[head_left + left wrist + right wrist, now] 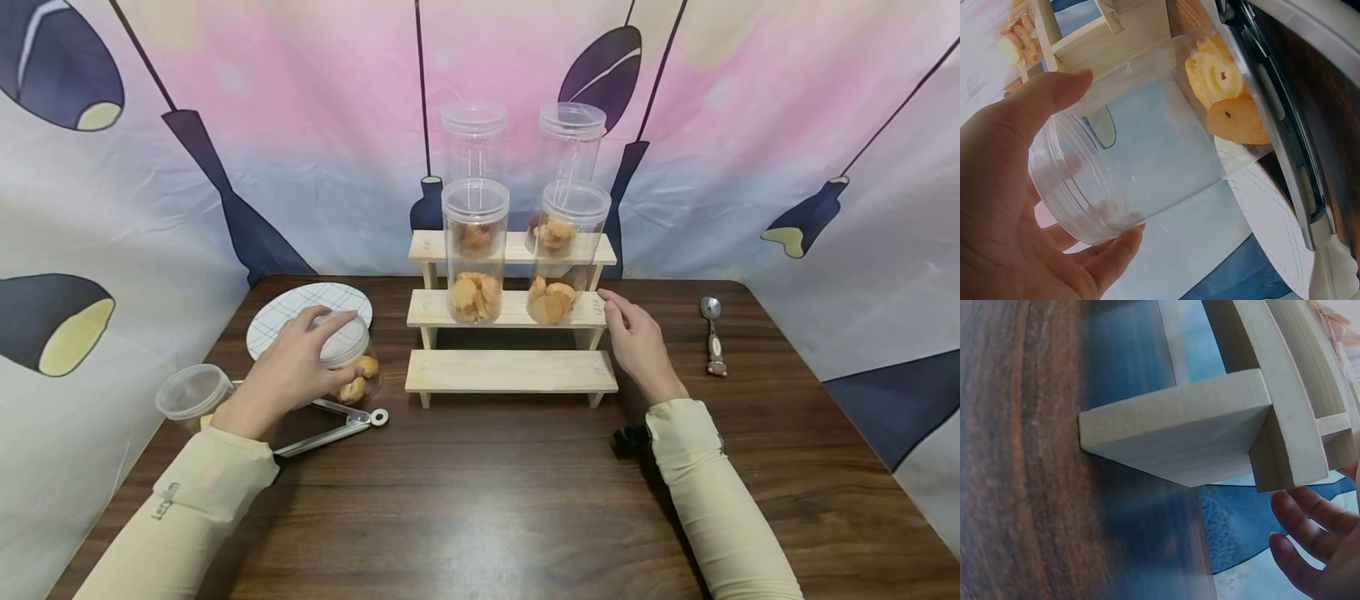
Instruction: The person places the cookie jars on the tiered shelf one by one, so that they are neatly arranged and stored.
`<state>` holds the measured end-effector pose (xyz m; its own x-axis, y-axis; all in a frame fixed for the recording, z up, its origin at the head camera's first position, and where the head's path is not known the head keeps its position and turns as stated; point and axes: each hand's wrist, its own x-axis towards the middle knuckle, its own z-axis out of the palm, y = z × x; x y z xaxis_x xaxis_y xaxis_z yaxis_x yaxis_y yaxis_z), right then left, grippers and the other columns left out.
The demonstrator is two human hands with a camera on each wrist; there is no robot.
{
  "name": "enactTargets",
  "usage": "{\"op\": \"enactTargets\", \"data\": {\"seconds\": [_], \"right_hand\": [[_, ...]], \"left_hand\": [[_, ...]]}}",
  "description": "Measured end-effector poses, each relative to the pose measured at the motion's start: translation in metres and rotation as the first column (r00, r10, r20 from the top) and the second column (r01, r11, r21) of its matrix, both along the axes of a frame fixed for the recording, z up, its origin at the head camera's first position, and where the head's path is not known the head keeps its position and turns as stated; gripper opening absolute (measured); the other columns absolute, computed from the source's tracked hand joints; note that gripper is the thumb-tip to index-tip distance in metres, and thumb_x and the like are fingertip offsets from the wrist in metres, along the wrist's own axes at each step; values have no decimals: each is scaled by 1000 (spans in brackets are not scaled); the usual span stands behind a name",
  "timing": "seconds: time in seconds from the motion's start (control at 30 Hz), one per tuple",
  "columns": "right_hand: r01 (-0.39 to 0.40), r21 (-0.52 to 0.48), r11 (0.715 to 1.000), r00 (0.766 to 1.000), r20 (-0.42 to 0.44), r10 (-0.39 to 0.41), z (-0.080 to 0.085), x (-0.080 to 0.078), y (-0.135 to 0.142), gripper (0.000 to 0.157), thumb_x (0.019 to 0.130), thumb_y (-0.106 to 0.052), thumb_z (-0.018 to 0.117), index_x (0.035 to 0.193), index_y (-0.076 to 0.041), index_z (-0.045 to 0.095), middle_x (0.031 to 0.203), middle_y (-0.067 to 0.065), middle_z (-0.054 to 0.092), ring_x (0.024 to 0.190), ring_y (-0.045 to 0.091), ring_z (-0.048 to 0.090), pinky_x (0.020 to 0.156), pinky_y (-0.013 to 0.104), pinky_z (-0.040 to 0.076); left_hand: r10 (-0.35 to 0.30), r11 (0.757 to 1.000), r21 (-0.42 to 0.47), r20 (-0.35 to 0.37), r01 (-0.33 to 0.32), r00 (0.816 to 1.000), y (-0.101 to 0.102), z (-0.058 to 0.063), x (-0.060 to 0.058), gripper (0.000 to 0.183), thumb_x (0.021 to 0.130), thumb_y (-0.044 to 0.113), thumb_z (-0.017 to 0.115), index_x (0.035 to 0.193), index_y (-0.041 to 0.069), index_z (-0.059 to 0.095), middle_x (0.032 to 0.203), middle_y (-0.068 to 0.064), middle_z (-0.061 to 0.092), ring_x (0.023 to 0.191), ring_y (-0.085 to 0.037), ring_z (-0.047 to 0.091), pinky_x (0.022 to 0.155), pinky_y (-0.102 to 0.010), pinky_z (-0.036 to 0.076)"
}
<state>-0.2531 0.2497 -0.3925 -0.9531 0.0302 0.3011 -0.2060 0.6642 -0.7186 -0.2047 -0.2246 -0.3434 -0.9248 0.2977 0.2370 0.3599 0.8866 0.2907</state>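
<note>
My left hand (pixel 288 367) curves round the lid of a clear plastic jar (pixel 367 385) with yellow cookies at its bottom. In the left wrist view, the thumb lies along one side of the jar's lid (pixel 1075 181) and the fingers along the other. At the right end of a wooden three-step rack (pixel 510 371), my right hand (pixel 637 342) touches the middle step with its fingers loosely bent. The right wrist view shows its fingertips (pixel 1285 503) at the edge of a board. Several tall cookie jars (pixel 476 250) stand on the upper two steps.
Metal tongs (pixel 330 435) lie on the table near my left wrist. Another lidded jar (pixel 195 393) is at the far left, partly hidden by my arm. Behind my left hand is a white checked plate (pixel 281 308). A spoon (pixel 712 333) lies at the right.
</note>
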Motion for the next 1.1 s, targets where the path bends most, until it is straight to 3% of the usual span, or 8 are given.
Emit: {"op": "enactTargets", "data": {"seconds": [0.5,0.8,1.1], "right_hand": [[-13,-14,1000,1000,3,13,0,1,0,54,105,-54,32,149,-27,49,130,13,59,119,32,53,97,55,44],[-6,-21,1000,1000,-3,6,-2,1,1,53,105,-53,33,148,-26,50,133,12,58,121,31,53,98,54,43],[-11,-29,1000,1000,2,11,0,2,-1,55,105,-53,32,149,-24,49,140,13,55,124,32,52,99,55,43]], "left_hand": [[27,1000,-4,16,-27,1000,2,5,1,75,78,34,82,144,14,52,139,-27,43,118,-53,46,80,-69,47],[19,1000,6,-68,-19,998,9,22,8,74,74,32,85,140,17,55,136,-24,46,114,-51,51,77,-65,47],[-47,999,17,-178,51,983,27,43,22,77,69,32,89,138,20,58,136,-25,48,115,-47,53,81,-63,49]]}}
